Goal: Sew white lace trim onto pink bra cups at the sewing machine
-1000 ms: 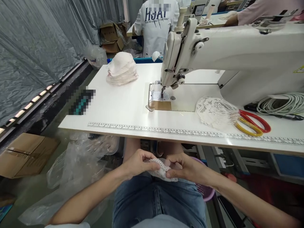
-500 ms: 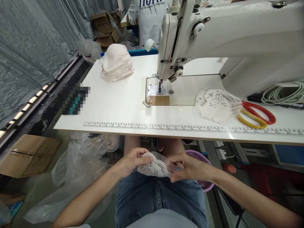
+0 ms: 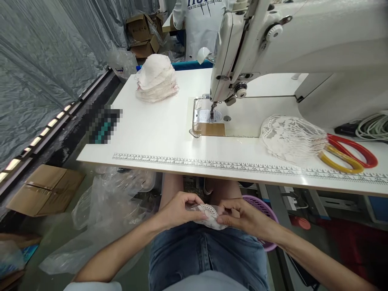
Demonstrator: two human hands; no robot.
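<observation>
Over my lap, below the table edge, both hands pinch one small white lace piece (image 3: pixel 209 214). My left hand (image 3: pixel 178 210) grips its left side with curled fingers. My right hand (image 3: pixel 242 216) holds its right side, thumb and fingers pressed together. Most of the lace is bunched between the fingers. Above it stands the white sewing machine (image 3: pixel 291 52) on the white table (image 3: pixel 157 133), its needle (image 3: pixel 212 111) over the metal plate.
A stack of pale fabric cups (image 3: pixel 156 83) sits at the table's far left. A pile of white lace (image 3: pixel 291 137) lies right of the needle beside red and yellow rings (image 3: pixel 348 155). A purple basket (image 3: pixel 263 210) and plastic bags (image 3: pixel 106 210) are under the table. Another person (image 3: pixel 201 24) stands behind.
The lace piece was spread wider half a second ago; it is now bunched smaller between my fingers. My hands have drawn closer together. The view has shifted slightly.
</observation>
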